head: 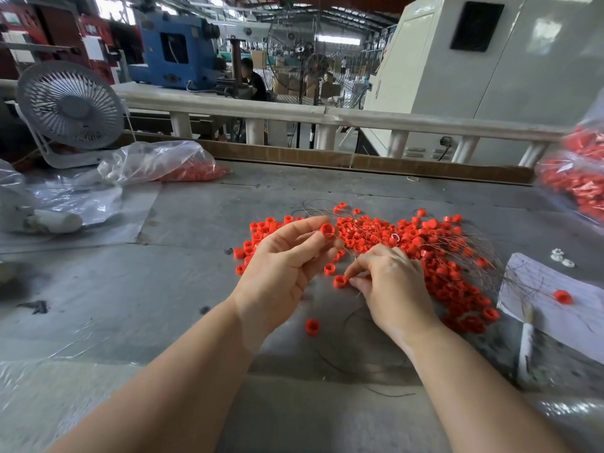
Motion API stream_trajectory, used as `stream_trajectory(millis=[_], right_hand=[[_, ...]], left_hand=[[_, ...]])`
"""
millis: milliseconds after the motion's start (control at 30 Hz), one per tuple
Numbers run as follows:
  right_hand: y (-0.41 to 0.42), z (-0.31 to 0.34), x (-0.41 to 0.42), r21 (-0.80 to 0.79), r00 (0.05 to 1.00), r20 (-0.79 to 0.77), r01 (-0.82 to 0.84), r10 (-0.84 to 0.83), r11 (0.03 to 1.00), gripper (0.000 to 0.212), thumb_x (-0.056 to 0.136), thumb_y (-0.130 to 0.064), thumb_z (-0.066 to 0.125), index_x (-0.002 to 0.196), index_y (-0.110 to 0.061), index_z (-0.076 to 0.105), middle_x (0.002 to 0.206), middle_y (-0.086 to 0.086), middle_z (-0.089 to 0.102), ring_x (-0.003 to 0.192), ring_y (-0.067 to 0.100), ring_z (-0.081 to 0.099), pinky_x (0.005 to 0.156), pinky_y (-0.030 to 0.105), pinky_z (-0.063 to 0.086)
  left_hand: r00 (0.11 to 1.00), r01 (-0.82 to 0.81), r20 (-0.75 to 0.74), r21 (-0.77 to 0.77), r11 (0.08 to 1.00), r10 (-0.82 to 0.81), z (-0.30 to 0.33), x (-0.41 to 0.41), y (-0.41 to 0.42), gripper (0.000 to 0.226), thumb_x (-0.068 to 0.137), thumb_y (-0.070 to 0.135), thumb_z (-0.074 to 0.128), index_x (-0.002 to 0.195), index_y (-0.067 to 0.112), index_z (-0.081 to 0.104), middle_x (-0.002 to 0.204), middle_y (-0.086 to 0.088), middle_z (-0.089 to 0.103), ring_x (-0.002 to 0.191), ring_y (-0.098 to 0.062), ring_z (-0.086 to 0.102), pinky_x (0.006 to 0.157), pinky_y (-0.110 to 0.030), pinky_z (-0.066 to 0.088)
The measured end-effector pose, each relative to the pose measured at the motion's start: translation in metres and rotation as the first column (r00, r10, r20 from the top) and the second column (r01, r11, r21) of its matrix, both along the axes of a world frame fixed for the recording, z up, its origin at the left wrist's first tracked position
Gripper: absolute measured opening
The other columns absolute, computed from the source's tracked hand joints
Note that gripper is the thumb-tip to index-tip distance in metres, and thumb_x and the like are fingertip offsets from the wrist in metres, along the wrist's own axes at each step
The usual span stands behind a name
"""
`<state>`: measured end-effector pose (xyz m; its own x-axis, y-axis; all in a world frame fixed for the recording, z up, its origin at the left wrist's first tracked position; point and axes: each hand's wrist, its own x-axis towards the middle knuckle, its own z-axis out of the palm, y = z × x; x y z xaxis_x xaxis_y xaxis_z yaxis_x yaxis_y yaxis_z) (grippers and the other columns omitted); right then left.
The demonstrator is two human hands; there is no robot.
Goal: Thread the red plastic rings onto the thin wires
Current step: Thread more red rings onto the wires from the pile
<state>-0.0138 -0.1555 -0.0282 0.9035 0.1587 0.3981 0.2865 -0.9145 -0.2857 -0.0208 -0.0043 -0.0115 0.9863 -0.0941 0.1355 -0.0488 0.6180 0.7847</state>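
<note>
The left hand (281, 266) is pinching one small red plastic ring (327, 229) in its fingers; the right hand (392, 282) is nipping another ring (340, 281) – at six o'clock of the grey worktop's (196, 289) heap – probably on thin wire. Next: aiming wire through hole.

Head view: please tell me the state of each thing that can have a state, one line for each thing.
Left hand: raised, grip pinching one red ring.
Right hand: low on the table, fingertips at a ring on the table.
Ring pile: loose, spread on the table, thin wires tangled through it.
Clear bag: lying down, rings inside.
Desk fan: upright; running or not, cannot tell.
</note>
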Motion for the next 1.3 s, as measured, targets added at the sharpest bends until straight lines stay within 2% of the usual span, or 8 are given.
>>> stream_trajectory(millis=[67, 200, 400, 533, 633, 767, 900, 1300], right_hand=[[0.0, 0.001, 0.002, 0.06, 1.0, 0.025, 0.013, -0.014, 0.998, 0.011, 0.086, -0.017, 0.064, 0.091, -0.024, 0.07, 0.1, -0.006, 0.058, 0.104, 0.017, 0.048, 0.088, 0.03, 0.027], [0.0, 0.01, 0.0, 0.391, 0.994, 0.102, -0.069, 0.031, 0.918, 0.018, 0.086, -0.003, 0.06, 0.093, -0.016, 0.069, 0.091, -0.003, 0.06, 0.094, 0.02, 0.057, 0.088, 0.039, 0.044], [0.008, 0.025, -0.016, 0.659, 0.937, 0.216, -0.346, 0.273, 0.667, 0.015, 0.087, -0.028, 0.057, 0.087, -0.018, 0.068, 0.075, -0.01, 0.064, 0.072, 0.002, 0.058, 0.068, 0.015, 0.043], [0.01, 0.022, -0.016, 0.631, 0.926, 0.2, -0.372, 0.321, 0.681, 0.008, 0.079, -0.016, 0.071, 0.087, -0.016, 0.068, 0.073, -0.004, 0.065, 0.067, 0.005, 0.059, 0.066, 0.015, 0.046], [0.009, 0.019, -0.013, 0.611, 0.936, 0.224, -0.353, 0.273, 0.708, 0.015, 0.082, -0.003, 0.068, 0.083, -0.018, 0.068, 0.074, -0.009, 0.067, 0.07, 0.002, 0.062, 0.064, 0.011, 0.047], [0.007, 0.018, -0.01, 0.603, 0.938, 0.242, -0.347, 0.25, 0.718, 0.024, 0.082, -0.002, 0.066, 0.08, -0.026, 0.065, 0.073, -0.014, 0.067, 0.072, -0.001, 0.063, 0.068, 0.012, 0.048], [0.007, 0.018, -0.01, 0.599, 0.934, 0.256, -0.356, 0.25, 0.717, 0.03, 0.082, -0.001, 0.066, 0.077, -0.03, 0.063, 0.07, -0.015, 0.066, 0.069, -0.002, 0.063, 0.064, 0.01, 0.047], [0.006, 0.017, -0.01, 0.563, 0.912, 0.287, -0.407, 0.292, 0.719, 0.024, 0.08, 0.006, 0.065, 0.074, -0.017, 0.067, 0.066, -0.013, 0.065, 0.06, -0.006, 0.06, 0.056, 0.002, 0.042]], left_hand=[[1.0, -0.009, 0.008, 0.011, 1.0, 0.008, -0.001, 0.001, 0.0, 0.019, 0.071, 0.005, 0.059, 0.082, 0.011, 0.074, 0.075, -0.006, 0.071, 0.072, -0.014, 0.07, 0.063, -0.019, 0.055], [0.999, -0.031, 0.013, 0.033, 0.999, 0.031, -0.001, 0.001, 0.001, 0.02, 0.081, -0.001, 0.054, 0.086, 0.009, 0.07, 0.071, -0.005, 0.069, 0.066, -0.011, 0.068, 0.06, -0.019, 0.055], [0.998, -0.069, 0.021, 0.105, 0.992, 0.067, -0.002, 0.001, 0.001, 0.019, 0.086, -0.003, 0.052, 0.091, 0.007, 0.067, 0.07, -0.002, 0.07, 0.065, -0.008, 0.067, 0.059, -0.017, 0.054], [0.997, -0.08, 0.032, 0.146, 0.986, 0.076, -0.003, 0.001, 0.0, 0.02, 0.086, -0.002, 0.053, 0.09, 0.009, 0.068, 0.075, -0.004, 0.071, 0.068, -0.011, 0.068, 0.066, -0.019, 0.056], [0.997, -0.075, 0.028, 0.151, 0.986, 0.072, -0.003, 0.001, 0.0, 0.021, 0.085, -0.003, 0.053, 0.087, 0.01, 0.069, 0.075, -0.005, 0.071, 0.066, -0.011, 0.067, 0.065, -0.02, 0.056], [1.0, -0.029, 0.009, 0.171, 0.985, 0.028, -0.002, 0.0, -0.001, 0.02, 0.087, -0.002, 0.051, 0.1, 0.002, 0.065, 0.078, -0.006, 0.07, 0.068, -0.012, 0.067, 0.07, -0.023, 0.056], [1.0, 0.012, -0.012, 0.144, 0.989, -0.011, 0.002, -0.003, -0.002, 0.019, 0.087, -0.004, 0.05, 0.097, 0.002, 0.064, 0.072, -0.004, 0.07, 0.064, -0.01, 0.067, 0.065, -0.019, 0.056], [0.993, 0.061, -0.101, 0.063, 0.996, -0.054, 0.005, -0.005, -0.001, 0.02, 0.086, -0.006, 0.048, 0.094, 0.0, 0.065, 0.069, -0.008, 0.069, 0.062, -0.01, 0.067, 0.061, -0.016, 0.055]])
